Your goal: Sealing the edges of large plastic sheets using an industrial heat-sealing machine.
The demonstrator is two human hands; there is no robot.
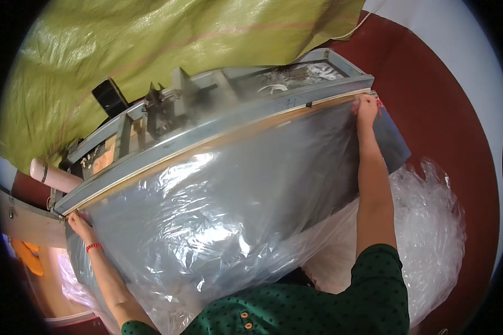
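A clear plastic sheet (207,223) is stretched wide between my two hands, over a dark grey surface, with bright glare across it. My left hand (81,226) is closed on its far left corner, beside the end of a long metal bar. At the far right end of the same bar, my right hand (366,109) pinches the sheet's other corner. The sheet's far edge runs along a pale strip (229,137) at the front of a grey metal frame (218,123). Its near part drops toward my body in folds.
Behind the bar, the frame has compartments with scraps (321,72) and small bits. A pink bottle (56,176) and a black phone (110,97) lie by it. Yellow-green tarpaulin (195,39) covers the back. Crumpled clear plastic (430,240) is heaped on the red floor (458,139) at right.
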